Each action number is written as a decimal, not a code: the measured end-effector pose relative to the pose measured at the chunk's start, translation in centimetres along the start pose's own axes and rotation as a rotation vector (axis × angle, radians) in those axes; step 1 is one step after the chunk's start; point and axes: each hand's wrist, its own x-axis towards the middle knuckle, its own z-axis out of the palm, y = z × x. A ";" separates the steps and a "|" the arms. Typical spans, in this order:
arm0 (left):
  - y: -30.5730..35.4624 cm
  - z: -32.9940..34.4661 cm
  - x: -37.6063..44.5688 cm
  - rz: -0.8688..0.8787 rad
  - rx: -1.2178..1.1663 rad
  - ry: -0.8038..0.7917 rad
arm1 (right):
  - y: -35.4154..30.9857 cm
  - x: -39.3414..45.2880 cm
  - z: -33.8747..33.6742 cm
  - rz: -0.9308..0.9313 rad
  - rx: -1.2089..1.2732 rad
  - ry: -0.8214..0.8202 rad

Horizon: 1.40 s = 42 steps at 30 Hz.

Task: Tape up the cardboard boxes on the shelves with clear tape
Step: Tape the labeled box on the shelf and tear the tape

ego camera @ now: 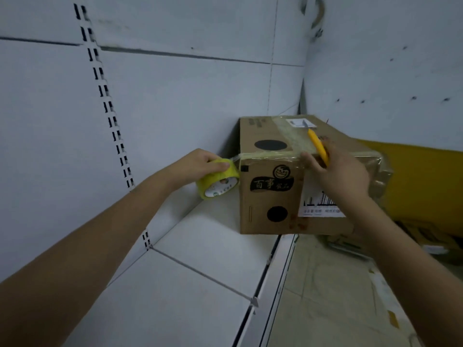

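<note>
The left hand (200,162) grips the tape roll (217,180), fingers curled over its top rim, holding it just off the left face of the cardboard box (270,194). A strip of clear tape (265,154) runs taut from the roll to the box's upper front edge and along it, its long axis lying left to right. The right hand (338,171) is closed round a yellow utility knife (318,146), thumb pressing the box's front top edge; the knife slants up and away over the box top, blade tip toward the far wall. The box sits at the right end of a white metal shelf (200,259), in the corner of the white back panel (175,101). Right of the box lies something yellow (413,171), and below it a pale floor (325,296).
</note>
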 end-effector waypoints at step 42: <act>11.7 22.3 17.6 -0.123 -0.217 -0.315 | 15.0 14.6 5.7 0.279 0.574 -0.154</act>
